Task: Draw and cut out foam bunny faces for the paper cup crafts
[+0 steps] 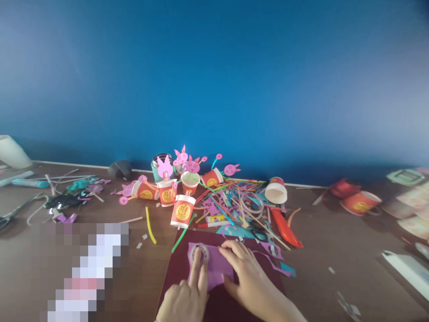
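Note:
A sheet of purple paper [219,264] lies on a dark maroon board [177,264] in front of me. Near the sheet's upper left corner rests a clear round ring, like a tape roll [204,249]. My left hand [187,293] presses down on that ring with an outstretched index finger; the middle finger lies alongside and the others are bent. Flat against the paper's right side is my right hand [248,277], with thumb and fingers apart. A strip of cut purple paper [273,264] lies beyond the right hand.
Red paper cups [182,211], some with pink rabbit faces [165,167], stand behind the board. Beside them spread coloured pipe-like strips [228,197], a glue stick [216,218] and a red-handled tool [284,228]. Scissors [15,212] lie far left. A blue wall [214,89] rises behind.

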A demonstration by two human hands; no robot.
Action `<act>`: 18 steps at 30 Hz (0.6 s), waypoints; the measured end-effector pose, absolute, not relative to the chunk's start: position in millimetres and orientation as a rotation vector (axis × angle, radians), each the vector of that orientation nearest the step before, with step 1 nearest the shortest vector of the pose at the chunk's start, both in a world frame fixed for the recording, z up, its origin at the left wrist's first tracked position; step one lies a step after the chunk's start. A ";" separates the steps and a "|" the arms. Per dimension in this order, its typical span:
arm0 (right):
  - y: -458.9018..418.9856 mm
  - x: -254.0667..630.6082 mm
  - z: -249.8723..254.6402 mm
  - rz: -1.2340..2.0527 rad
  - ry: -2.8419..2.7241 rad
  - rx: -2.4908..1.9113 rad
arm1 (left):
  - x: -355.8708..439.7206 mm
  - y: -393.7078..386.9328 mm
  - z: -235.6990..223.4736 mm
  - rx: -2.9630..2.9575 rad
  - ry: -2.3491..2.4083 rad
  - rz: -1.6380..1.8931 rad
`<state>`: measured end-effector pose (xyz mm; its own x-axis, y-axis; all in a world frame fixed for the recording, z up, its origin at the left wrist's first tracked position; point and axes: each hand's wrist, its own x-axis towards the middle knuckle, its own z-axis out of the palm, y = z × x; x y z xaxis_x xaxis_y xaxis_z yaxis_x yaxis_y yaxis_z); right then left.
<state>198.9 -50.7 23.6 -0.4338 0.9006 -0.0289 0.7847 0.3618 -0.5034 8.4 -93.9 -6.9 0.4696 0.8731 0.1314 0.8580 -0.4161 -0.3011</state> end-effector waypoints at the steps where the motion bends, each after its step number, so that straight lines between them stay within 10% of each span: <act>1: -50.9 198.6 23.5 0.663 -2.373 -1.504 | 8.1 -93.8 -7.3 -2.392 -1.466 0.064; 18: 13.0 162.1 45.0 0.234 -2.603 -1.297 | 14.7 -94.6 -17.5 -2.346 -1.464 -0.043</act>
<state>162.1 13.0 45.0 -0.5848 0.8011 0.1278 0.7654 0.5971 -0.2401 14.7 -94.6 -17.5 0.4584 0.8610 0.2201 0.8726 -0.3890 -0.2955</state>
